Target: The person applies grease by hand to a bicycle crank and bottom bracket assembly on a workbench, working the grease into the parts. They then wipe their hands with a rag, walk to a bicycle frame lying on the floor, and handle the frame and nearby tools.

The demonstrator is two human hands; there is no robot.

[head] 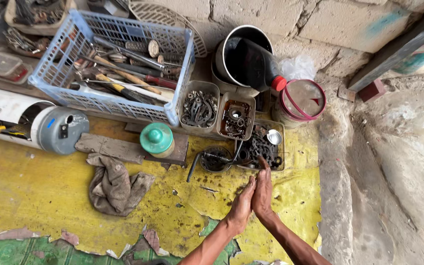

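My left hand (241,203) and my right hand (262,189) are pressed flat together, palm to palm, with the fingers straight and pointing away from me. Nothing shows between them. They hover over the worn yellow floor covering (35,191). Just beyond the fingertips is a tray of dark chain and metal parts (260,145) with a small shiny cup in it. A round dark tin with a bent metal handle (214,159) lies to the left of that tray.
Two more trays hold bolts and rusty parts (199,108). A blue basket of hand tools (119,68), a green-lidded jar (157,139), a grey rag (114,189), a white pipe with a grey cap (50,128), a dark bottle in a pot (251,61) and a red-rimmed container (301,100) surround them. A stone ledge (334,196) runs along the right.
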